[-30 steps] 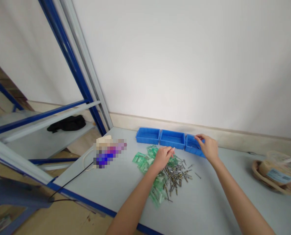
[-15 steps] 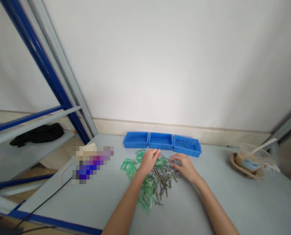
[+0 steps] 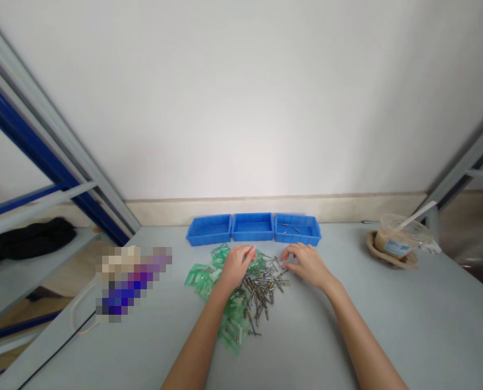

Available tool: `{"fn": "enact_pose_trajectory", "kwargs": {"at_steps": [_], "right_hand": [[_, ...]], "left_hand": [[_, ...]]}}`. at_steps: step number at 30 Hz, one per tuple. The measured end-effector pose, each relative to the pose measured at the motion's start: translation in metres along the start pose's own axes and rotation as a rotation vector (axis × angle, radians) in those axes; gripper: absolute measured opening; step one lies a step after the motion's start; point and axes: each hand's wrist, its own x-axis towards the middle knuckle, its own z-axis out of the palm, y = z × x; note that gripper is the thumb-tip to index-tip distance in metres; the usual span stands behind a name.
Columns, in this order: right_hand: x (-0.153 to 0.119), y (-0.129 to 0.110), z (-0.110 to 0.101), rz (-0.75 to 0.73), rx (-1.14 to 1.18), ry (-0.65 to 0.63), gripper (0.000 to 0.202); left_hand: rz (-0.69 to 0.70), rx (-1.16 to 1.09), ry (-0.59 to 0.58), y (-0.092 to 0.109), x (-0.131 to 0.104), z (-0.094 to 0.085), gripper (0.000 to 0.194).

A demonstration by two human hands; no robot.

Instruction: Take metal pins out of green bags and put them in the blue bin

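Observation:
Over the green plastic packets point(image 3: 232, 327), my left hand point(image 3: 236, 265) is closed with its fingertips pinched; anything between them is too small to make out. To its right my right hand point(image 3: 306, 264) reaches in with curved fingers, thumb and forefinger apart, at the edge of a pile of thin metal bits point(image 3: 261, 290). Some of these loose bits have brass-coloured ends. The packets lie left of the pile and partly under my left hand. Behind my hands, the right blue tray point(image 3: 318, 237) holds a few slim metal bits.
Left of that tray stand the middle blue tray point(image 3: 253, 237) and the left blue tray point(image 3: 209, 240), by the wall. A plastic tub point(image 3: 395, 245) sits in a brown holder point(image 3: 373, 252) at right. A blurred-out object point(image 3: 131, 287) and a cable point(image 3: 58, 349) lie at left.
The whole view has shifted, so the table things appear further left. My right hand's thumb and forefinger sit slightly further from the pile. My left hand stays pinched over the packets.

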Motion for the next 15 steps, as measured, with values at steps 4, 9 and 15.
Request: {"fn": "enact_pose_trajectory", "kwargs": {"at_steps": [4,9,15], "right_hand": [[-0.003,0.0,0.001,-0.033,-0.025,-0.076,0.011],[0.0,-0.009,0.013,-0.042,-0.019,-0.122,0.013],[0.004,-0.01,0.017,-0.076,0.047,-0.023,0.017]], "left_hand": [[0.02,0.005,-0.021,0.002,-0.001,0.002,0.042],[0.026,0.033,-0.043,0.004,-0.002,0.006,0.04],[0.107,0.019,-0.02,0.011,-0.007,0.017,0.03]]}}
